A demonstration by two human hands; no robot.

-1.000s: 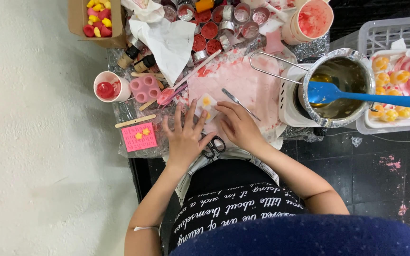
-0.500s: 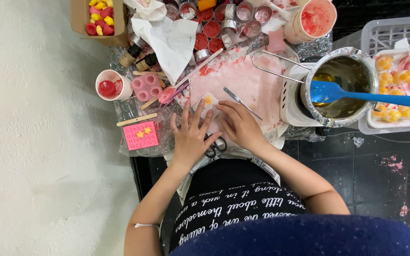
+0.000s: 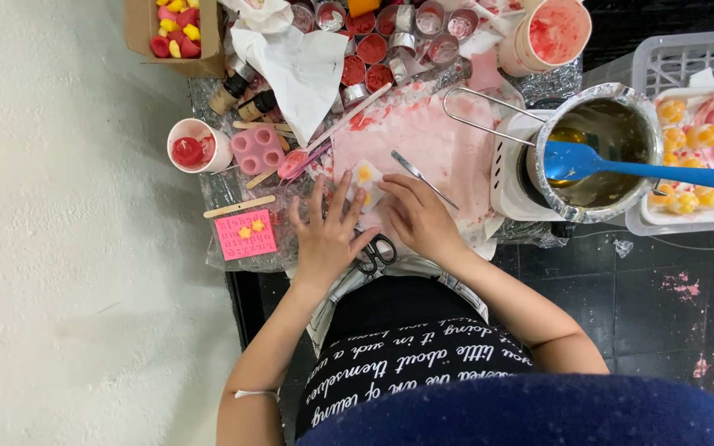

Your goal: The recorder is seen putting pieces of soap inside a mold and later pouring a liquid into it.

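The single head camera looked straight down from well above onto the cluttered table (image 3: 233, 190), hands nearest.

A small white mould (image 3: 364, 183) with yellow flower shapes lies flat on the pink-stained work sheet, pinned between the fingertips of 2 hands; the left hand (image 3: 328, 234) spreads over its near-left edge; the right hand (image 3: 416, 216) presses its right edge; black-handled scissors (image 3: 376, 252) lie just below, between both palms.
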